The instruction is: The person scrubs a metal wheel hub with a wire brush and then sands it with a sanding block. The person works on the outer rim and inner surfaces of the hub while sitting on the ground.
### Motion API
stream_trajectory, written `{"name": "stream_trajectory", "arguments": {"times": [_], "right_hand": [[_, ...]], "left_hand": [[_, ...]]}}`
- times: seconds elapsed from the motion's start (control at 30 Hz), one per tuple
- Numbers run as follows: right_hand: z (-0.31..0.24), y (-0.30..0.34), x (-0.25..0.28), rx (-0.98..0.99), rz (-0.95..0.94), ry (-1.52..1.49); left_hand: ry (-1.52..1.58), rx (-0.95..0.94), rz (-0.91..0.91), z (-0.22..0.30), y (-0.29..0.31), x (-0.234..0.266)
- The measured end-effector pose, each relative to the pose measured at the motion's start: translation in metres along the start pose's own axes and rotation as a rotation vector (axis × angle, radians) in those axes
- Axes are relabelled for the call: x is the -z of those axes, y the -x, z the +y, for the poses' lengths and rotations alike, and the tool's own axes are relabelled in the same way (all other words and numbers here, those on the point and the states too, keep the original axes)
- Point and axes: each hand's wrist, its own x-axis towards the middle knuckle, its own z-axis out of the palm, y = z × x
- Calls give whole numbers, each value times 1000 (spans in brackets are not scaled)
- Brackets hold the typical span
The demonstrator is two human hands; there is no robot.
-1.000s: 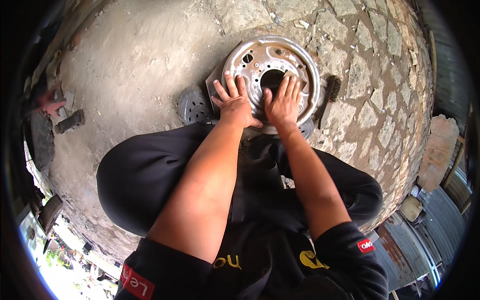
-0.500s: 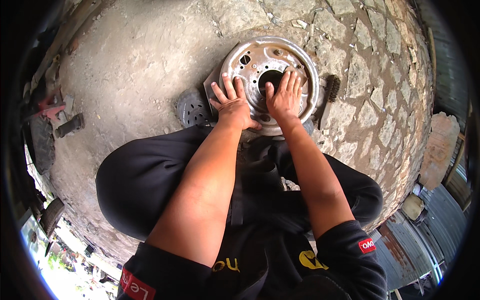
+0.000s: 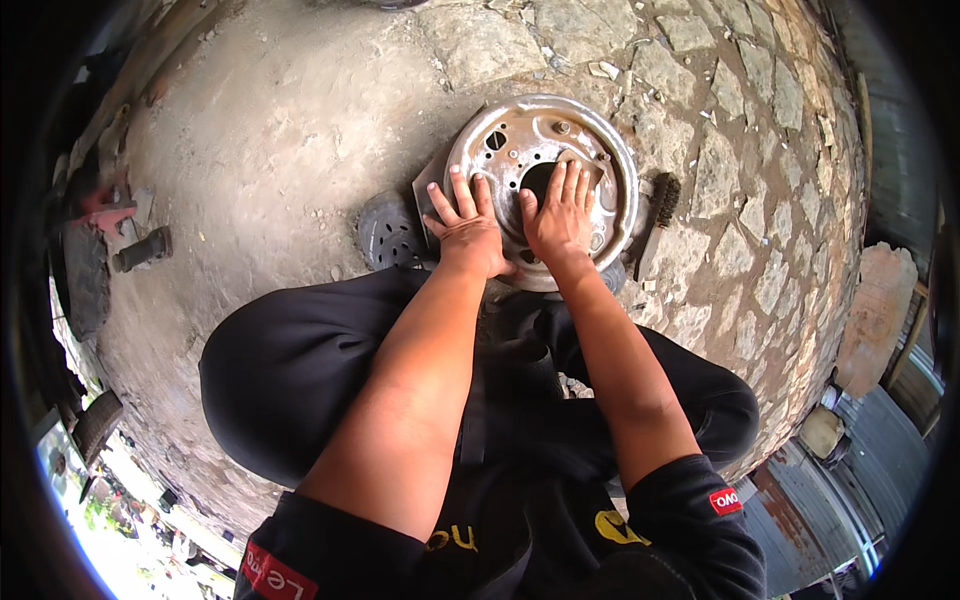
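A round, worn metal brake backing plate [image 3: 625,150] lies in front of me, with a raised rim, a dark centre hole and several smaller holes. My left hand [image 3: 470,235] rests on its left rim, fingers spread and thumb along the near edge. Flat on its right half lies my right hand [image 3: 560,222], fingers stretched out over the surface beside the centre hole. A thin brownish piece [image 3: 568,156] shows at the right fingertips; how far it runs under the hand is hidden. Below the plate's left side a brown flat piece [image 3: 425,183] sticks out.
A wire brush [image 3: 659,222] lies on the stone paving just right of the plate. My grey clog [image 3: 390,232] stands left of it, and my bent knees flank it. Far left are a dark cylindrical piece [image 3: 143,250] and a red metal object [image 3: 103,213]. Corrugated sheets [image 3: 885,440] are at the right.
The whole view has shifted, so the plate sits lower in the picture. Over the plate my right hand has slid slightly left; my left hand keeps its place on the rim.
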Motion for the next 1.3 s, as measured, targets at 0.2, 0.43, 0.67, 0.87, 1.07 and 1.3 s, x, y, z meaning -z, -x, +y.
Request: {"name": "stream_trajectory", "arguments": {"times": [0.2,0.43,0.67,0.87,1.07,1.3], "right_hand": [[-1,-24,8,6,25,-51],[-4,-30,12,17,15,12],[-3,-18,5,36,9,26],[-5,-30,2,12,88,23],[-5,-32,7,7,82,-68],[3,-20,-1,36,13,25]], "left_hand": [[4,-22,0,-2,1,-3],[25,-28,44,-1,-1,-1],[11,-12,15,0,0,4],[1,-20,-1,-1,3,3],[27,-24,34,-2,1,-1],[9,-30,6,1,1,2]]}}
